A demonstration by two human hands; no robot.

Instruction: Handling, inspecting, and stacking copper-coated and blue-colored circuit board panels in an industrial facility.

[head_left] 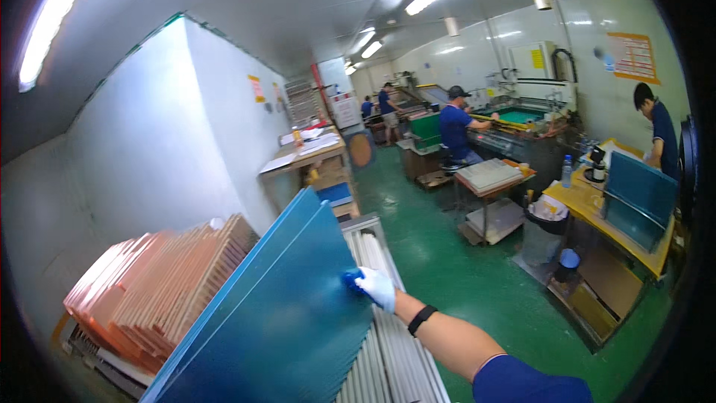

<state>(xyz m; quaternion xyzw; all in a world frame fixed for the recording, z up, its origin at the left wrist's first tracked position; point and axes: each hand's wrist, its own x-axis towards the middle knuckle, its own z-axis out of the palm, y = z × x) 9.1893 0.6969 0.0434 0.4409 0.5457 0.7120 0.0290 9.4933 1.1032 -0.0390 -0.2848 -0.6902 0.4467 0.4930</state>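
Note:
My right hand, in a white glove with blue fingers, reaches forward from the lower right. Its fingers are closed at the right edge of a large blue panel, the front one of several standing on edge and leaning. A black band circles my right wrist. Beneath the panel and my hand stretches a row of white ribbed slats in a metal frame. My left hand is out of view; the panels cover the lower left area.
Orange-edged frames stand packed at the left by a white wall. Papers lie on a wooden table ahead. A seated person works at a machine; another person stands by a yellow table. A bin stands on the green floor.

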